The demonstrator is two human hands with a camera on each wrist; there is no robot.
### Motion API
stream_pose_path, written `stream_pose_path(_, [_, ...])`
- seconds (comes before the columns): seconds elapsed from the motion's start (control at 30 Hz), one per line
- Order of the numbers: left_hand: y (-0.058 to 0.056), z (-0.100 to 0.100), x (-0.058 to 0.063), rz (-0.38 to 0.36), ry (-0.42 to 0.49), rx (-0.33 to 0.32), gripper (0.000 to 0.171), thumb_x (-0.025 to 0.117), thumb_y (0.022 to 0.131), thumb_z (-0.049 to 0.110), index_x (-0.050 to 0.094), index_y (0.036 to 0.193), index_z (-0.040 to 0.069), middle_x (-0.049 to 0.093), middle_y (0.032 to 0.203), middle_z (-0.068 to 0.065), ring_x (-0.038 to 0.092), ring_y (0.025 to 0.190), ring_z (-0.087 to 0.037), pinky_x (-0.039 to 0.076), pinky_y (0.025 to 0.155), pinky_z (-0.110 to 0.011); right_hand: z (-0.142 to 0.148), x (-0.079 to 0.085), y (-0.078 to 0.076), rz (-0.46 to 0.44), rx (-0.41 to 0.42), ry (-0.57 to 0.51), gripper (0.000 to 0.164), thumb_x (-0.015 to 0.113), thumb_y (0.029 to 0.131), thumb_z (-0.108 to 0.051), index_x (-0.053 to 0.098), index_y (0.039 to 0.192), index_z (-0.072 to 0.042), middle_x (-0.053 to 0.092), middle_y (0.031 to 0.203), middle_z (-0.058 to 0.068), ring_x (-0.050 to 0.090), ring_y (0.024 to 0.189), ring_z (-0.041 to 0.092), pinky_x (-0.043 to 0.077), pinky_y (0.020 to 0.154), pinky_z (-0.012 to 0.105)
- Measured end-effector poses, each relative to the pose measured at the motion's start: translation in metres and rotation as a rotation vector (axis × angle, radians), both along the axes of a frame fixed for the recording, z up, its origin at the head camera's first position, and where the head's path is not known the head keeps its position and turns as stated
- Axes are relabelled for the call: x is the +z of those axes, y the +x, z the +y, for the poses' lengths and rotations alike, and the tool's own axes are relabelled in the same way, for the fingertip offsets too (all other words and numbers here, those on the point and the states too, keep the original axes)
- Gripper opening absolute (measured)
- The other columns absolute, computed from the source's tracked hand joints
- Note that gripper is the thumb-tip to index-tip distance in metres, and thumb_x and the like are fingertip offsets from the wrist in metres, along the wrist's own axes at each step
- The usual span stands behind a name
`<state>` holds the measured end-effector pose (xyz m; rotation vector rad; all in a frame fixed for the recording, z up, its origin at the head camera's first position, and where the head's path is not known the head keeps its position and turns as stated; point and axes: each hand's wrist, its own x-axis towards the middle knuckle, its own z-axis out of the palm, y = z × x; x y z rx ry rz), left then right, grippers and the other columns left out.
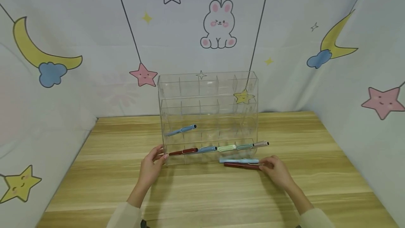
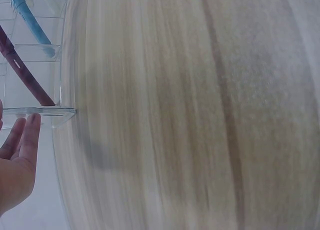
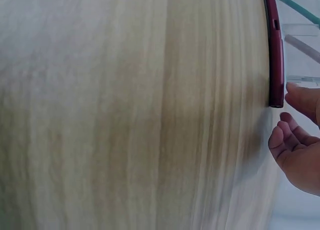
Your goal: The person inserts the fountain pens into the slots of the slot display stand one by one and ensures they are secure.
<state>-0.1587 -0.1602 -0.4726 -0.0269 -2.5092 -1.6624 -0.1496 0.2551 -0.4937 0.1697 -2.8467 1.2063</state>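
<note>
A clear acrylic pen rack [image 1: 209, 112] with several tiers stands at the back of the table. My left hand [image 1: 153, 164] rests against its left side, fingers nearly straight, touching the side panel in the left wrist view. A dark red pen [image 2: 25, 72] leans in the lowest tier beside that hand. On the table before the rack lie a light blue pen [image 1: 238, 160] and a maroon pen [image 3: 276, 55], side by side. My right hand [image 1: 276, 171] is at their right ends. Its thumb [image 3: 300, 96] and loosely bent fingers stand apart, with no pen visibly between them.
The lowest tier also holds a blue pen [image 1: 207, 149], a pale green pen [image 1: 226, 147], a teal pen [image 1: 245, 146] and a greyish-pink pen [image 1: 261, 144]. Another blue pen [image 1: 181, 130] sits one tier higher at left. A patterned white curtain [image 1: 177, 38] encloses the wood-grain table [image 1: 202, 196].
</note>
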Motion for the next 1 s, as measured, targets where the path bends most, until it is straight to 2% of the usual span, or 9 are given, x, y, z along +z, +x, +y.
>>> stream_pose_path(0.27, [0.0003,0.0008,0.0007,0.005,0.013,0.000,0.044,0.060,0.089,0.010,0.047,0.128,-0.003,0.055,0.117,-0.024,0.057,0.103,-0.034,0.053,0.076,-0.030,-0.0008,-0.0028,-0.0001,-0.005,0.019,0.052,0.021,0.071,0.076,-0.002,0.066,0.096,0.002,0.054,0.083,0.006,0.044,0.068,0.014,0.040,0.054,0.022])
stream_pose_path(0.5, [-0.0008,0.0002,-0.0011,0.007,0.007,0.008,0.043,0.061,0.088,0.009,0.048,0.127,-0.003,0.056,0.116,-0.024,0.057,0.102,-0.034,0.053,0.076,-0.031,-0.0017,-0.0041,0.0014,0.049,0.064,0.090,0.018,0.072,0.072,0.004,0.065,0.089,0.000,0.054,0.081,0.004,0.044,0.066,0.013,0.040,0.054,0.022])
stream_pose_path(0.73, [-0.0011,0.0000,-0.0015,-0.002,0.000,0.016,0.042,0.060,0.088,0.008,0.048,0.127,-0.002,0.057,0.116,-0.023,0.058,0.102,-0.034,0.053,0.075,-0.030,-0.0008,-0.0051,0.0045,0.081,0.099,0.076,0.019,0.071,0.071,0.007,0.064,0.087,-0.001,0.056,0.080,0.002,0.046,0.067,0.011,0.042,0.055,0.022])
stream_pose_path(1.0, [-0.0007,0.0005,-0.0002,-0.003,-0.003,0.016,0.043,0.061,0.088,0.010,0.048,0.128,-0.002,0.056,0.116,-0.024,0.057,0.102,-0.034,0.053,0.075,-0.031,0.0002,-0.0068,0.0051,0.127,0.153,0.092,0.020,0.075,0.069,0.004,0.066,0.085,-0.004,0.054,0.076,-0.001,0.043,0.064,0.006,0.040,0.053,0.020])
